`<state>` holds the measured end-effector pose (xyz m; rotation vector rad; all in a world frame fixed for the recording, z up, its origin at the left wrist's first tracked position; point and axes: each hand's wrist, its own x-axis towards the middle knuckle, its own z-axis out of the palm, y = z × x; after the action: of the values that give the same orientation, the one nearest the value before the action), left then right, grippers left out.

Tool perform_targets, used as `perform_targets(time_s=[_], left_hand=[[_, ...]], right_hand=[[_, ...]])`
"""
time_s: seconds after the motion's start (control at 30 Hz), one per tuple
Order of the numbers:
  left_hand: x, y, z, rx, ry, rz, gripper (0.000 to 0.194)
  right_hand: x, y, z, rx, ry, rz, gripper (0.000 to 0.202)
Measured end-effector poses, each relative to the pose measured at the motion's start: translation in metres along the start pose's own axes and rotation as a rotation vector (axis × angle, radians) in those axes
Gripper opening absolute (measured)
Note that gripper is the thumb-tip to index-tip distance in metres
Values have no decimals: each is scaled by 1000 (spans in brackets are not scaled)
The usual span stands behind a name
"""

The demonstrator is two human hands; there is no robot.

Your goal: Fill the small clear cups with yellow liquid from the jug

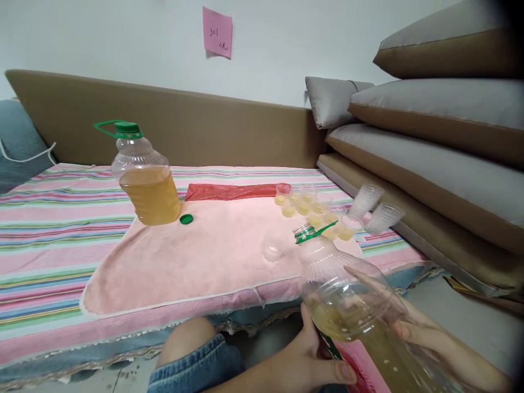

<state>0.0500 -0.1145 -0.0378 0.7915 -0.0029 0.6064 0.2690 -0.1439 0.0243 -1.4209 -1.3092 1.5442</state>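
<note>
Lying beyond the held bottle (347,314): green cap (186,219), red plastic (235,191).

Lit softly, with a faint shadow below the pink note (217,31). Glinting on the nearer bottle (347,305). Stretched and darkened toward the right edge.

Held bottle (344,316): base cut off at bottom of view. Label (366,365) cropped too, partly under left fingers (338,371), text unreadable. Right fingers (413,333) partly behind bottle, blurry through plastic. Filled cups (315,210) toward striped cloth's (41,240) right edge overlap, count unclear. Cushions (442,103) cropped right. Pink note's (217,31) lower scrawl illegible.
</note>
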Motion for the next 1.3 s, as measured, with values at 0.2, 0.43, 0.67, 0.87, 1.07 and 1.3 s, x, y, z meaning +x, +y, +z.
perform_targets(time_s=[0.2,0.43,0.67,0.87,1.07,1.3], left_hand=[[4,-10,0,-63,48,3,113],[6,-21,-6,-102,63,12,111],[2,-20,-12,61,210,-270,121],[2,-18,-9,74,210,-281,119],[4,-20,-12,103,194,-305,119],[4,-28,-16,76,157,-265,110]], right_hand=[[6,-4,-9,-20,-71,54,103],[12,-6,-19,-128,-61,25,88],[14,-14,-21,-113,-128,83,82],[16,-20,-21,-145,-119,79,78],[20,-30,-20,-202,-169,42,69],[22,-37,-17,-210,-120,113,70]])
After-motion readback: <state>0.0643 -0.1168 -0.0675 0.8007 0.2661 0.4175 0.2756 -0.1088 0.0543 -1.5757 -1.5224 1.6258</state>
